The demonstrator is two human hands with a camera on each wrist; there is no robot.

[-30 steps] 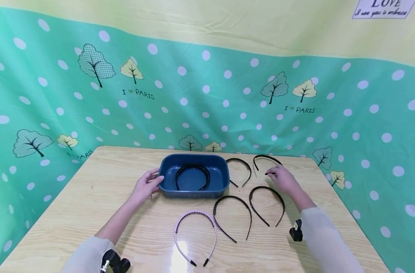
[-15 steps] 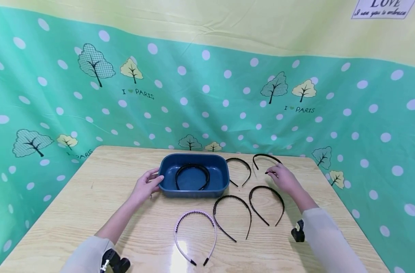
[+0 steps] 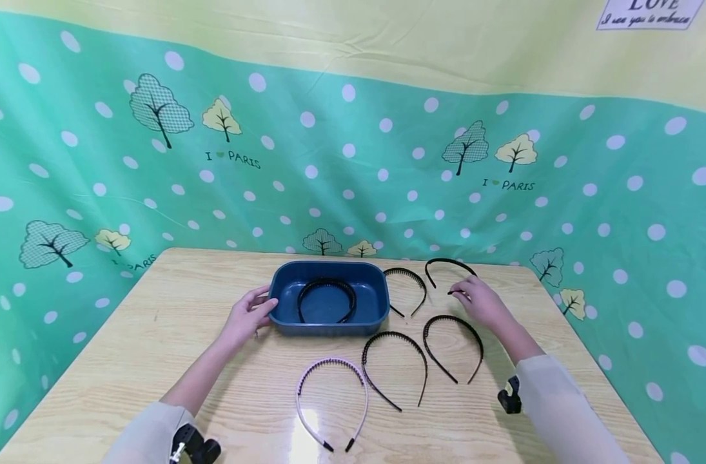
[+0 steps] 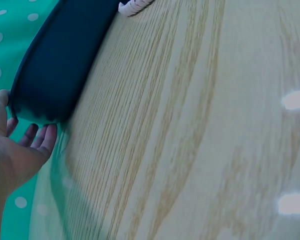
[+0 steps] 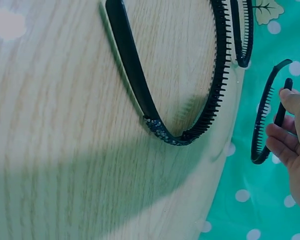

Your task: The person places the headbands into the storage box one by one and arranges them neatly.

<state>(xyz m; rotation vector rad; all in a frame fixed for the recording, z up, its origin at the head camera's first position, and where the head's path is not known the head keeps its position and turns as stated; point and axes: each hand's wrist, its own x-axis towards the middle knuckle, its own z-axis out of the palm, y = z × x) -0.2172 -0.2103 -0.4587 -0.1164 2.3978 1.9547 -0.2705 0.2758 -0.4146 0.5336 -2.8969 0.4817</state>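
Observation:
A blue plastic box [image 3: 329,330] stands at the middle back of the table, with black headband [image 3: 327,281] lying inside. My left hand [image 3: 251,314] grips the box's left end, thumb at the rim and fingers below; the left wrist view shows this hand [image 4: 20,155] at the box's corner [image 4: 50,95]. At the back right my right hand [image 3: 479,303] pinches one arm of a toothed black headband [image 3: 448,261]. In the right wrist view the thumb and fingers of that hand [image 5: 297,140] hold this headband [image 5: 260,125] near one tip. Part of it is hidden behind the hand.
Right of the box lies a black headband [image 3: 407,272]. Two more black headbands, one nearer me [image 3: 394,334] and one farther right [image 3: 452,318], lie in front. A lilac headband [image 3: 332,360] is nearest. A polka-dot cloth [image 3: 353,193] hangs behind the wooden table [image 3: 202,361].
My right hand has shifted slightly left, and the headband it pinches has moved left with it. The left hand and the box look unmoved.

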